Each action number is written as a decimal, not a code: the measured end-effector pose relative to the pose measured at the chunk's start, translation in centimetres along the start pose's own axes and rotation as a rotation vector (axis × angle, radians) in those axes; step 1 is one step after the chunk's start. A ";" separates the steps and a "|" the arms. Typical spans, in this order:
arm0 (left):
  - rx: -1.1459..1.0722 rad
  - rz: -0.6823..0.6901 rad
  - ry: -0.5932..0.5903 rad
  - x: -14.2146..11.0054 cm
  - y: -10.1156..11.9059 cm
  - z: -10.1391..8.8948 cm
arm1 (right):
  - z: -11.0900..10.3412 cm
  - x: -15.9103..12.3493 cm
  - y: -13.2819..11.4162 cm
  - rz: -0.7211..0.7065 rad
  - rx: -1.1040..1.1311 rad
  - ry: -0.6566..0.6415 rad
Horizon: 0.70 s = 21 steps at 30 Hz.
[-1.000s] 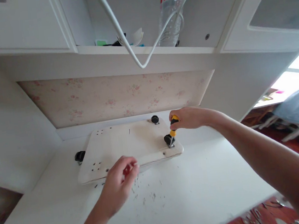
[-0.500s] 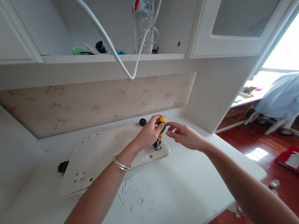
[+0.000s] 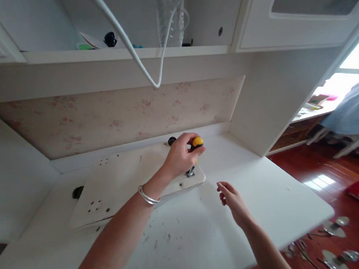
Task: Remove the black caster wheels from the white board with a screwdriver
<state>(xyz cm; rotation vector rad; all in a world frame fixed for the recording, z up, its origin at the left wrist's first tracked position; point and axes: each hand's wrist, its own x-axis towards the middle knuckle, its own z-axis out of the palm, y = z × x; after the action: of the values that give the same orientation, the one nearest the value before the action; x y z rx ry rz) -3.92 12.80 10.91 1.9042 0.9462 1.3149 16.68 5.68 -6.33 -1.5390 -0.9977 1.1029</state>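
Note:
My left hand (image 3: pixel 180 156), with a silver bangle at its wrist, is closed around the handle of a yellow and black screwdriver (image 3: pixel 197 142). The tool stands nearly upright, its lower end over a small metal bracket (image 3: pixel 190 173) at the right front corner of a white board (image 3: pixel 129 180). Fingers hide most of the handle. Apart from the board, over the desk, is my right hand (image 3: pixel 233 201), its fingers curled and thumb drawn in; whatever they may pinch is too small to see. Black casters (image 3: pixel 171 141) show at the board's back edge and left end.
The board lies on a white desk (image 3: pixel 215 233) with dark scuffs in front. A white cable (image 3: pixel 124 33) hangs from above, before a shelf holding a plastic bottle (image 3: pixel 170 20). Metal pieces (image 3: pixel 335 225) lie at lower right. A person in light blue (image 3: pixel 353 107) bends at the right.
My right hand has drawn back from the screwdriver, down towards the desk front. My left hand stays at the handle, now wrapped over it more. The view has shifted slightly.

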 end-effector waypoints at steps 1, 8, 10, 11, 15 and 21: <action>0.034 -0.002 0.053 0.0 -0.1 0.1 | 0.5 -0.1 0.5 0.008 0.005 -0.008; 0.170 0.123 0.052 0.1 -0.2 -0.2 | 2.1 -0.8 3.7 -0.024 -0.064 0.056; 0.077 0.100 -0.016 -0.1 -0.2 -0.3 | 2.1 -1.4 4.5 -0.062 -0.095 0.078; 0.026 0.078 -0.052 -0.1 -0.2 -0.3 | 2.0 -1.6 4.8 -0.080 -0.110 0.083; -0.071 0.029 -0.140 -0.2 0.0 -0.8 | 2.0 -2.1 5.5 -0.122 -0.154 0.083; -0.091 0.004 -0.055 0.3 -0.3 -1.0 | 2.3 -1.9 6.0 -0.150 -0.190 0.044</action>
<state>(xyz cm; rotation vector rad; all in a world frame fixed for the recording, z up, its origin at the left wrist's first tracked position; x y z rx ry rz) -4.83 13.34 11.10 1.8641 0.8410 1.2795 14.44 3.20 -12.16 -1.6023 -1.1952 0.8863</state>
